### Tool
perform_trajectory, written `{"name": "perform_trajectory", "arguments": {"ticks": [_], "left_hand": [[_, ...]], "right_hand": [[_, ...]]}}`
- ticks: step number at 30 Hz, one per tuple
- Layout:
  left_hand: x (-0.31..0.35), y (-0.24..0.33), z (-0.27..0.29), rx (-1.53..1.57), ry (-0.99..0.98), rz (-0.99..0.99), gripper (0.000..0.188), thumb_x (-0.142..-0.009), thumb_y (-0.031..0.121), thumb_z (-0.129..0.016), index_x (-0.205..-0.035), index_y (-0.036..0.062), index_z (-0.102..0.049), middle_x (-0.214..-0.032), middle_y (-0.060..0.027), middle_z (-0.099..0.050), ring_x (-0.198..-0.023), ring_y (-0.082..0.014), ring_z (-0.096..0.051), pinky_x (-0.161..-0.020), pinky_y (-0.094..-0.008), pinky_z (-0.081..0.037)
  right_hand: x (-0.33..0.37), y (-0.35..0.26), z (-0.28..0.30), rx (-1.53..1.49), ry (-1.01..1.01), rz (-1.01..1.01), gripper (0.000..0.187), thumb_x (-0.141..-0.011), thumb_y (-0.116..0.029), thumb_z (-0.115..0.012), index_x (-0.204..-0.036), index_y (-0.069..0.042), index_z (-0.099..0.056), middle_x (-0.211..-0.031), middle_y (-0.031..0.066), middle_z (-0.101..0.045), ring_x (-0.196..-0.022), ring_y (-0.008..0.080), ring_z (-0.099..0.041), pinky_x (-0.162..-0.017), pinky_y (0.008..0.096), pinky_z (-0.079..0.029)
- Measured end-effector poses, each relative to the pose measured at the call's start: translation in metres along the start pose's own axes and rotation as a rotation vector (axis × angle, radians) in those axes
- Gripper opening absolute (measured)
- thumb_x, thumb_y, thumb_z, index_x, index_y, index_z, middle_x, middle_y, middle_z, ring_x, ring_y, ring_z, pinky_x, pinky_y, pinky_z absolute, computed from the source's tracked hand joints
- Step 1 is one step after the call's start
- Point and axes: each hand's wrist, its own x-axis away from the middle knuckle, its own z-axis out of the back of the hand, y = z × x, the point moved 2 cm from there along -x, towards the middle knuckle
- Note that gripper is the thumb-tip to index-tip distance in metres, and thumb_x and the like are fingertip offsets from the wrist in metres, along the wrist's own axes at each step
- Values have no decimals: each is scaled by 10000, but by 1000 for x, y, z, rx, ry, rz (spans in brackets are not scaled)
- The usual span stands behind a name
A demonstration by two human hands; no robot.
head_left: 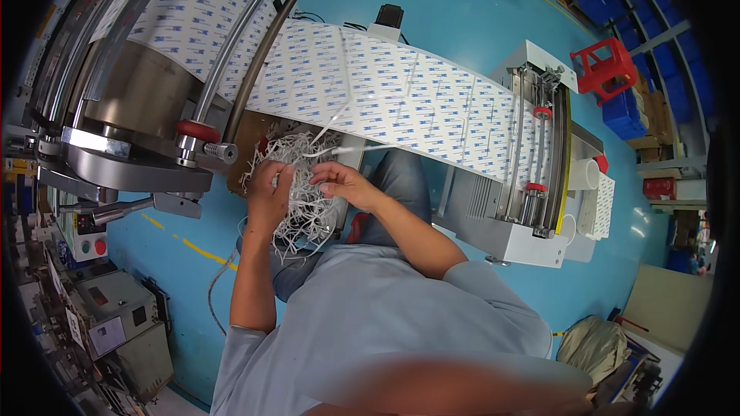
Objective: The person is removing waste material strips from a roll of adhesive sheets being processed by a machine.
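A tangled heap of thin white strips (297, 219) lies in front of me, over my lap. My left hand (270, 191) is closed at its left side, fingers bent in among the strips. My right hand (344, 183) is at its right side, fingers curled inward; what they pinch is too small to make out. Above the hands stretches a wide white sheet (331, 69) with small blue print. Two narrow white strips run from the sheet's near edge to the heap, one of them a loose strip (331, 125) ending close above my hands.
On the left stands a machine with a large metal roller (139, 92) and bars. A white roller unit (501, 239) bears the sheet's right end. A red stool (605, 69) and blue bins (620, 117) stand farther right. A control cabinet (116, 308) is at lower left.
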Motion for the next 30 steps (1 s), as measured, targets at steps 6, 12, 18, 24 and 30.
{"name": "perform_trajectory", "arguments": {"ticks": [6, 12, 18, 24, 30], "left_hand": [[27, -31, 21, 50, 49, 117, 127, -832, 116, -576, -799, -5, -555, -738, -106, -541, -701, -214, -538, -653, -296, -408], [59, -92, 48, 388, 37, 392, 205, -880, 179, -522, -774, 16, -588, -774, -2, -587, -755, -106, -528, -733, -247, -399], [60, -122, 60, 368, -87, 501, 229, -877, 199, -526, -787, 0, -594, -786, -4, -594, -756, -67, -493, -723, -219, -382], [47, -153, 51, 506, 107, 596, 229, -870, 179, -552, -949, -28, -610, -890, -43, -602, -812, -108, -520, -767, -240, -397], [43, -132, 53, 311, 403, 415, 365, -857, 212, -588, -1107, -44, -516, -1120, -108, -538, -960, -197, -519, -854, -323, -398]], "right_hand": [[-2, 5, -6, 17, -5, 1, 488, -840, -89, -593, -1287, -65, -400, -1165, 51, -535, -919, 82, -509, -792, 238, -437], [-35, -21, -44, -128, 0, 162, 735, -771, -24, -638, -1393, -123, -260, -1365, 89, -388, -848, 60, -507, -776, 222, -425], [-64, -11, -60, -398, -94, 103, 434, -870, -118, -563, -1276, -106, -412, -1170, 95, -540, -790, 74, -540, -685, 230, -453], [-63, 16, -53, -496, 38, 33, 177, -928, -236, -497, -1015, -94, -559, -975, 50, -607, -732, 83, -541, -646, 219, -451], [-57, 25, -36, -436, 220, -3, 178, -927, -241, -502, -948, -80, -574, -942, 19, -606, -623, 67, -523, -612, 201, -451]]}}
